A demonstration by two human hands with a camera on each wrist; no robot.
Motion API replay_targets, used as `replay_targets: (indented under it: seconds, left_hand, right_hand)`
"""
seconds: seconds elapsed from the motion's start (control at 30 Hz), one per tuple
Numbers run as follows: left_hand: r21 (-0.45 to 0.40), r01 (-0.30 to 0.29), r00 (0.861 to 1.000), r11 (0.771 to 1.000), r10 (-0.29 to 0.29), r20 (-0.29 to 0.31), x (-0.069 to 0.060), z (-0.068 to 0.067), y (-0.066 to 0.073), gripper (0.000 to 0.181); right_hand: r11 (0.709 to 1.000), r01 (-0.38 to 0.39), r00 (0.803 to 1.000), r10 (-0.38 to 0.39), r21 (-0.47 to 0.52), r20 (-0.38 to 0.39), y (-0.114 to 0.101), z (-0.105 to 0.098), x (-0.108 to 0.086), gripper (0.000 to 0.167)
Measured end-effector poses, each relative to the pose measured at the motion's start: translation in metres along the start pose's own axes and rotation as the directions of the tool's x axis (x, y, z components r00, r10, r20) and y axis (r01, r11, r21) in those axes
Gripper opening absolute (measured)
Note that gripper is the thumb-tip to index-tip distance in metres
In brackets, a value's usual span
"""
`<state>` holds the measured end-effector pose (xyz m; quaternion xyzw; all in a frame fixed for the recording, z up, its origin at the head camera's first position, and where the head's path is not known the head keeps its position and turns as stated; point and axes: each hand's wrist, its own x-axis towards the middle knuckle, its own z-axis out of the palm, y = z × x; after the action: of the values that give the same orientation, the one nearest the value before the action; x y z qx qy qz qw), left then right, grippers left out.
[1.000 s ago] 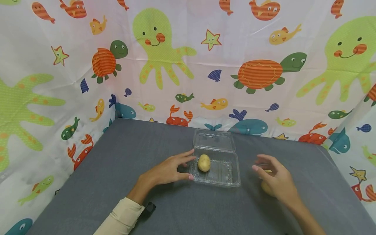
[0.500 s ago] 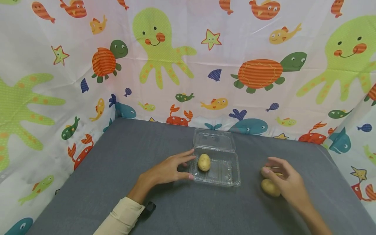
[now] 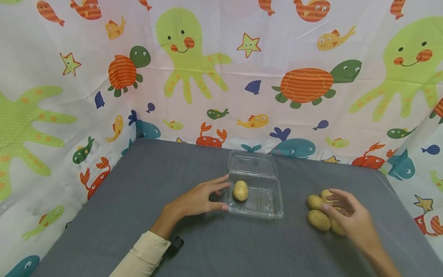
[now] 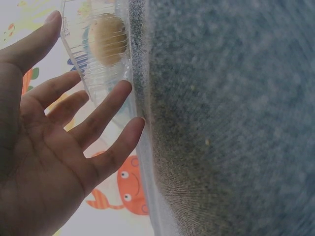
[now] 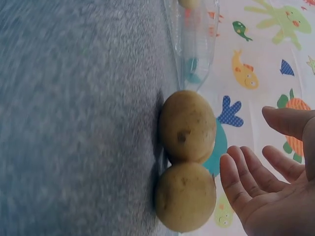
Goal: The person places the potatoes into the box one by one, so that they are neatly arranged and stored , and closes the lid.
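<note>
R grip hides pt. of some potatoes, head vw.

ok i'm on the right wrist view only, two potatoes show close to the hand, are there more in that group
Observer: Yes, the head view shows at least four potatoes there, partly hidden by the right hand.
Operator: and what's over to the left that i can't see
Observer: The left hand, at the left side of the clear container, fingers extended.
</note>
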<state>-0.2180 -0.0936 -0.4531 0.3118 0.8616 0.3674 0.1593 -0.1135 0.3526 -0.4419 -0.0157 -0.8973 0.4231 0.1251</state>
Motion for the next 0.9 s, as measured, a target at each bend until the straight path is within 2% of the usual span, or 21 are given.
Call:
replay_targets:
  seconds: [0.43,0.7,0.9]
  left_hand:
    - [-0.001,-0.001,1.000,1.000,0.001,0.002,0.000,-0.001,0.002,0.085]
    - [0.002,0.006,1.000,1.000,-0.006,-0.002,0.000,0.000,0.001,0.086]
    - [-0.002,0.002,1.000,1.000,-0.002,-0.004,-0.001,0.000,0.001,0.086]
  right_hand:
    - [0.999,0.011,0.999,-0.013,-0.043,-0.032,0.015,-0.011,-0.003,0.059]
    - [0.989,-0.075,0.997,0.078,-0.124,0.020,0.023,-0.017,-0.006,0.067]
    - [0.980,-0.090,0.993,0.102,-0.177,0.063,0.029,-0.019,-0.006,0.069]
